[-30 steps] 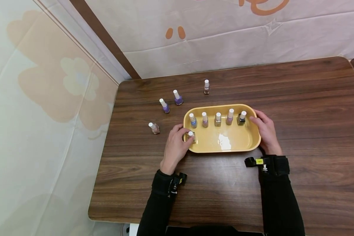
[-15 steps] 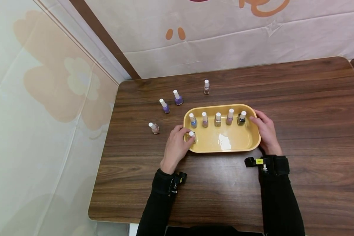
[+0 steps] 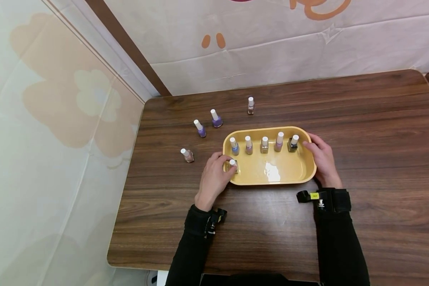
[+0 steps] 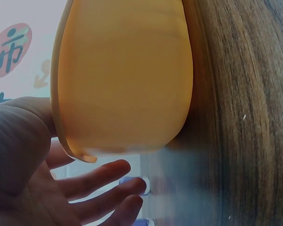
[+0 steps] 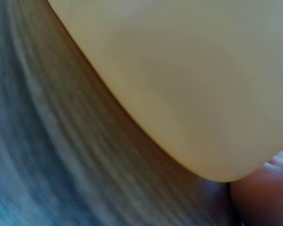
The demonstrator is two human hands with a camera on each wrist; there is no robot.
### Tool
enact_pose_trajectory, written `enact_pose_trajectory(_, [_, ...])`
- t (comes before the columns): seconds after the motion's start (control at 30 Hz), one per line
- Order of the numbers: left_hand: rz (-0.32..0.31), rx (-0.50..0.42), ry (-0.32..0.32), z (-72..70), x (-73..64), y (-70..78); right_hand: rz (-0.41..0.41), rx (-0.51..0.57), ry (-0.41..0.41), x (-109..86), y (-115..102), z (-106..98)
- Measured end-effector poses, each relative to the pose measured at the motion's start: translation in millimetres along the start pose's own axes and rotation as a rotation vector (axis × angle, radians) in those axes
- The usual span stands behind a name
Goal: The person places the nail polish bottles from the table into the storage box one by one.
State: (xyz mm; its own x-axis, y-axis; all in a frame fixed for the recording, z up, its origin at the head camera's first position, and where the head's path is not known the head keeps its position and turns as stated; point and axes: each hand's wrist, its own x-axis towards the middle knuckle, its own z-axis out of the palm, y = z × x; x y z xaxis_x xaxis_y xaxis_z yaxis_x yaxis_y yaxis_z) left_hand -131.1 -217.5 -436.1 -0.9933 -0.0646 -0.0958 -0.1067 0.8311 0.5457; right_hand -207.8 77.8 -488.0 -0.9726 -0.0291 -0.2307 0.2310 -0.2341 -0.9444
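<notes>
A yellow tray point(image 3: 255, 174) sits on the wooden table, its outer wall point(image 4: 125, 75) filling much of the left wrist view. With thumb and forefinger my left hand point(image 3: 213, 178) pinches a white-capped nail polish bottle point(image 3: 232, 163) inside the tray's near left corner; its lower part is partly hidden. The other left fingers point(image 4: 101, 179) spread outside the wall. At the opposite end my right hand point(image 3: 323, 163) holds the tray, thumb over the rim. Along the tray's far side stand several bottles, among them a blue one point(image 3: 234, 147), a lilac one point(image 3: 279, 143) and a dark one point(image 3: 293, 144).
Left of the tray are two purple nail polish bottles point(image 3: 200, 129) and a pinkish bottle point(image 3: 188, 156). Behind it stands a small brownish bottle point(image 3: 250, 107). A printed white cloth point(image 3: 279, 51) hangs behind the table point(image 3: 389, 159).
The pinched bottle has shifted very slightly to the right in my left fingers. The tray, the right hand and the other bottles stay put.
</notes>
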Motion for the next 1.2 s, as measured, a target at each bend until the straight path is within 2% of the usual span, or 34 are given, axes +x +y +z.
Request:
enact_pose_trajectory(0.23, [0.016, -0.004, 0.012, 0.3, -0.6, -1.6, -0.002, -0.012, -0.001, -0.7, -0.8, 0.6])
enact_pose_trajectory(0.97, [0.006, -0.053, -0.011, -0.1, -1.6, -4.5, 0.018, -0.002, 0.009, -0.4, 0.7, 0.0])
enact_pose_trajectory(1.2, [0.014, -0.106, -0.008, -4.6, -3.1, -5.8, 0.018, -0.008, 0.01, -0.5, 0.4, -0.2])
